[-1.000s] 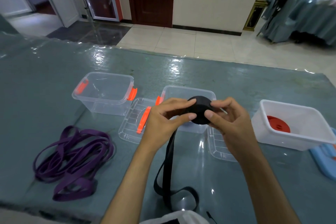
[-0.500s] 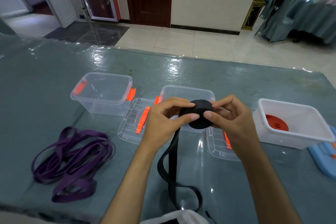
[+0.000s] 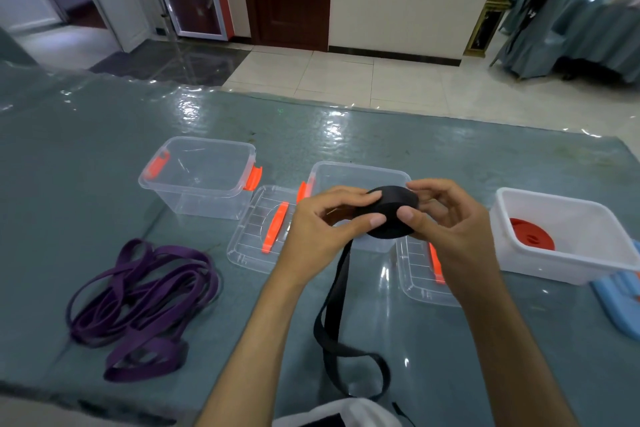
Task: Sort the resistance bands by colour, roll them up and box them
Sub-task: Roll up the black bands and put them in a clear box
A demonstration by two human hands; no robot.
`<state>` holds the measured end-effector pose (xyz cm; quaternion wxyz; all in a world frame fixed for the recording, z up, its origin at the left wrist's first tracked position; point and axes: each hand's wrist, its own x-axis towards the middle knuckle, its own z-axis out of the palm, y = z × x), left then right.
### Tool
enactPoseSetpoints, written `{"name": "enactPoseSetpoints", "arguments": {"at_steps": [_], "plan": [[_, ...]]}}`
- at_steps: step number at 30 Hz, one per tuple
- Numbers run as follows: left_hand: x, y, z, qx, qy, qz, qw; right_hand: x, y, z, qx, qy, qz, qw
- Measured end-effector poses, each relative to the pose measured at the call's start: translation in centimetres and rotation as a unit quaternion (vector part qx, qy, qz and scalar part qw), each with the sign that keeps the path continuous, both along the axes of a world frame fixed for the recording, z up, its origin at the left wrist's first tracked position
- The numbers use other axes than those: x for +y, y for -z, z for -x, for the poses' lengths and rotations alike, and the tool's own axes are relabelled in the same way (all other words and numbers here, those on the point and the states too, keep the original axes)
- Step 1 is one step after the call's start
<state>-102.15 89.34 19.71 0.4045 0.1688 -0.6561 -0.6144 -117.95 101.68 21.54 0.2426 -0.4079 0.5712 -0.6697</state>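
Left of my grip the purple bands (image 3: 142, 308) lay loose on the table (image 3: 450, 156). My left hand (image 3: 322, 225) and right hand (image 3: 446, 222) both pinched the black roll (image 3: 389, 215); its tail hung down toward me. The middle box (image 3: 360, 173) sat just behind. No readable labels, sadly.

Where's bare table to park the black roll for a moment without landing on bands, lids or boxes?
Bare table lies behind the boxes, and on the near right, between the right lid and blue lid. Near left is taken by purple bands. The middle is crowded: left lid, clear boxes, and the black band's tail hanging from the roll.
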Motion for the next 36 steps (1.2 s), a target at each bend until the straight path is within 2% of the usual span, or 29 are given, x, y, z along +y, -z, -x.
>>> {"name": "enactPoseSetpoints", "arguments": {"at_steps": [3, 8, 12, 14, 18, 23, 26, 30, 33, 36], "plan": [[-1.3, -0.3, -0.6, -0.027, 0.034, 0.028, 0.999, 0.0, 0.5, -0.2, -0.040, -0.012, 0.011, 0.999], [-0.9, -0.1, -0.1, -0.025, -0.020, 0.028, 0.999, -0.2, 0.4, 0.4, 0.003, -0.022, -0.023, 0.999], [-1.8, -0.1, -0.7, -0.030, 0.056, 0.008, 0.998, -0.3, 0.2, -0.1, -0.034, -0.012, 0.012, 0.999], [-1.9, -0.3, -0.9, -0.018, 0.039, 0.023, 0.999, -0.4, 0.3, -0.4, -0.057, -0.015, 0.007, 0.998], [-0.7, -0.3, -0.3, 0.022, -0.031, 0.014, 0.999, -0.3, 0.5, -0.2, -0.027, 0.005, -0.017, 0.999], [-1.1, -0.6, -0.5, 0.019, 0.020, 0.007, 1.000, -0.3, -0.8, -0.8, -0.039, 0.018, 0.037, 0.998], [-1.1, -1.0, -0.6, 0.040, -0.001, 0.022, 0.999, -0.5, -1.6, -0.7, -0.007, 0.010, 0.028, 1.000], [0.0, -0.8, 0.0, 0.064, -0.019, -0.005, 0.998, -0.5, -2.2, -0.4, -0.006, 0.028, 0.033, 0.999], [-0.5, -0.9, -0.1, 0.047, 0.002, 0.012, 0.999, -0.7, -2.2, -0.2, -0.008, 0.031, 0.057, 0.998], [-0.9, -1.1, -0.6, 0.032, -0.011, 0.029, 0.999, -0.6, -2.2, -0.1, -0.027, -0.013, 0.039, 0.999]]}}
